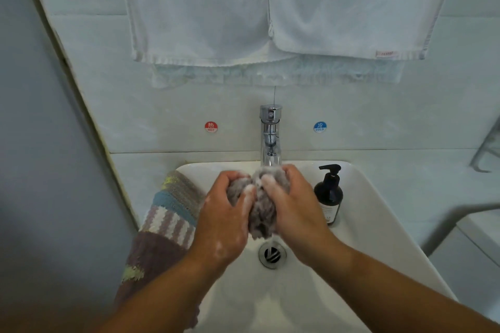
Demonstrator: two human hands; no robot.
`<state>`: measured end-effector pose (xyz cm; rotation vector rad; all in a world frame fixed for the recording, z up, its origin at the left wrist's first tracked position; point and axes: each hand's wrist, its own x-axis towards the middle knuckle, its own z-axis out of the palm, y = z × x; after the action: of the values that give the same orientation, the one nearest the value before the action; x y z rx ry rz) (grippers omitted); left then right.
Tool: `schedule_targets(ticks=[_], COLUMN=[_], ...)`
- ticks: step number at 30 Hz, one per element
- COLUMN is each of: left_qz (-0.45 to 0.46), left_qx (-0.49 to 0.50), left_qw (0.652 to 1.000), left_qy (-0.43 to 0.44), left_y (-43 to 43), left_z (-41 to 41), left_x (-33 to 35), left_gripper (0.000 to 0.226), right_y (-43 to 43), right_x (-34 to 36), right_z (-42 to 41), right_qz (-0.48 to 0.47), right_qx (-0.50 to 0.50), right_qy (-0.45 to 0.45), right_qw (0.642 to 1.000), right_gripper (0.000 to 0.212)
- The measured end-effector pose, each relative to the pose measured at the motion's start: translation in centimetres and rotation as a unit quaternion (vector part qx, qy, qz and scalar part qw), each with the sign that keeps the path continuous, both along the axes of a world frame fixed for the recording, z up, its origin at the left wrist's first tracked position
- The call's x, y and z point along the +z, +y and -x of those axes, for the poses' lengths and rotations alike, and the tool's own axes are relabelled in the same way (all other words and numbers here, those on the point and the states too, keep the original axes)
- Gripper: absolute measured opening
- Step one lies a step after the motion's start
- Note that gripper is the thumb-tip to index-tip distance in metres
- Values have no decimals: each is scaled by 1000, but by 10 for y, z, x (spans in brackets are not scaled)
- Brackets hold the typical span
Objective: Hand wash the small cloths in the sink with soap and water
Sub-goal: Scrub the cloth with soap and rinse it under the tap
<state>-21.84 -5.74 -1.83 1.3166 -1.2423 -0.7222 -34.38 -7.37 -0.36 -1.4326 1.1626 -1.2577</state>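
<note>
Bunching grey cloth (262, 215) between left hand (224, 222), right hand (296, 211), tap (270, 138) outlet hidden

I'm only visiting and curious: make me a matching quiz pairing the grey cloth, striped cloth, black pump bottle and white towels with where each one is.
Things:
1. grey cloth
2. striped cloth
3. black pump bottle
4. white towels

Places:
A. hanging on the wall above the tap
B. standing at the sink's right side
C. gripped by the left hand and right hand below the tap
D. draped over the sink's left rim

Pairs: 1-C, 2-D, 3-B, 4-A
</note>
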Motion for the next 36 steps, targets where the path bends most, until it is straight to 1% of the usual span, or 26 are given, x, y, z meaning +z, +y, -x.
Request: schedule_targets(ticks=[3, 5, 9, 13, 15, 17, 18, 20, 21, 22, 24, 26, 27, 29, 31, 32, 34, 36], left_qz=[-50, -71, -104, -107, -110, -115, -116, -120, -122, -122, -122, -125, -125, -103, -71, -68, -70, -91], left_qx=[2, 3, 7, 13, 7, 1, -4, -9, -4, 3, 6, -15, -28, -50, -25, -6, 16, 1], left_qw=[998, 996, 994, 994, 994, 993, 993, 993, 992, 992, 992, 990, 990, 993, 997, 997, 997, 995], left_qy=[-45, -49, -28, 2, 18, 17, 14, 16, 24, 33, 43, 59, 61, 42, 27, 22, 5, -31], left_y=[4, -1, -16, -23, -23, -22, -21, -24, -27, -32, -38, -35, -31, -25, -28, -33, -42, -42], left_z=[5, 7, 10, 16, 21, 28, 31, 34, 35, 35, 37, 44, 49, 54, 53, 50, 43, 41], left_x=[-21, -28, -37, -43, -44, -44, -43, -41, -39, -38, -39, -40, -39, -37, -33, -33, -34, -37], left_gripper=[10, 8, 11, 16, 24, 28, 30, 34, 35, 33, 23, 15, 13, 17, 13, 9, 12, 14], right_y=[3, -4, -22, -35, -39, -43, -42, -38, -35, -31, -29, -35, -41, -50, -45, -38, -26, -24], right_x=[-31, -42, -51, -56, -54, -56, -57, -63, -65, -64, -59, -57, -57, -61, -64, -62, -60, -57], right_z=[6, 9, 10, 11, 11, 12, 12, 13, 13, 14, 16, 20, 22, 25, 25, 22, 18, 17], right_qz=[-6, -10, 7, 33, 14, -22, -34, -29, -19, -7, 15, 35, 36, 15, -15, -29, -40, -12], right_qx=[2, 5, 33, 35, 25, -13, -28, -34, -33, -30, -17, -21, -36, -65, -47, -25, 4, -4], right_qy=[25, 35, 77, 115, 109, 98, 99, 134, 153, 163, 149, 136, 150, 193, 171, 147, 121, 137], right_qw=[1000, 999, 997, 992, 994, 995, 994, 990, 988, 986, 989, 990, 987, 979, 984, 988, 992, 990], right_gripper=[6, 5, 8, 9, 13, 10, 12, 32, 35, 32, 21, 14, 14, 25, 36, 37, 26, 15])
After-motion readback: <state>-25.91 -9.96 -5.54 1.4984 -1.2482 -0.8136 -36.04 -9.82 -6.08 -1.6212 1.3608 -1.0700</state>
